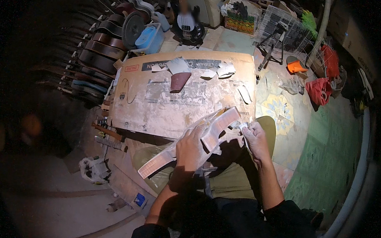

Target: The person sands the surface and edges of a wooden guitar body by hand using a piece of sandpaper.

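My left hand (188, 148) is closed round a pale, dusty wooden piece (217, 130) with a blocky end, held at a slant over my lap. Its long part runs down to the lower left. My right hand (257, 142) is closed on a small white sheet (242, 126) just right of the blocky end. Beyond them, scraps of white paper (225, 69) and a dark red sheet (179, 81) lie on a dusty cardboard-topped surface (136, 108).
Guitar cases or bodies (104, 51) line the left, above tools (108, 131). A blue tub (148, 38), black guitar (187, 30) and wire cage (275, 25) stand behind. Red bags (317, 90), an orange object (296, 66) and a pale pole (350, 175) are at right.
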A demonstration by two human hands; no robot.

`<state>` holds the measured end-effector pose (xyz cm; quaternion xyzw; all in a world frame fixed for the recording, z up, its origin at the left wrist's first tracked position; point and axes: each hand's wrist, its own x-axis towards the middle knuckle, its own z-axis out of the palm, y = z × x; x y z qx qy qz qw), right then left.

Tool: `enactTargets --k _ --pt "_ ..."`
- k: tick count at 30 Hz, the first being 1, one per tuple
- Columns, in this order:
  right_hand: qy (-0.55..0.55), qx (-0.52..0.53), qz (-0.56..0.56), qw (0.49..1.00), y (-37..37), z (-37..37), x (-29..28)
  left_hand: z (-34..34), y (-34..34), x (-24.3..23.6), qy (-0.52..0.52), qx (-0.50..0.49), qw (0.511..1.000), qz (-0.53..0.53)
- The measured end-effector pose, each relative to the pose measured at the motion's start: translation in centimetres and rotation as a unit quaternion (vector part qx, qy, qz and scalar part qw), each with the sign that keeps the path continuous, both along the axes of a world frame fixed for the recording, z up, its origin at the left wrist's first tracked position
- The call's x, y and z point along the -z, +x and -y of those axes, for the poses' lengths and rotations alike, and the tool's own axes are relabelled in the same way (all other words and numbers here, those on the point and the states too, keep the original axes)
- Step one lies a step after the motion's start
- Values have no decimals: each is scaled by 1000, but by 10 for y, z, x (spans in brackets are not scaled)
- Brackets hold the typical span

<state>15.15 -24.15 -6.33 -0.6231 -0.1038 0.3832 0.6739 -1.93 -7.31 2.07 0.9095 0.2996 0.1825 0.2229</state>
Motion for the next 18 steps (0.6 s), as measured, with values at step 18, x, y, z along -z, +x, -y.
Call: enactTargets --k 18 --pt "29 -139 366 920 -56 -33 -68 11 -15 6 -87 -22 996 -26"
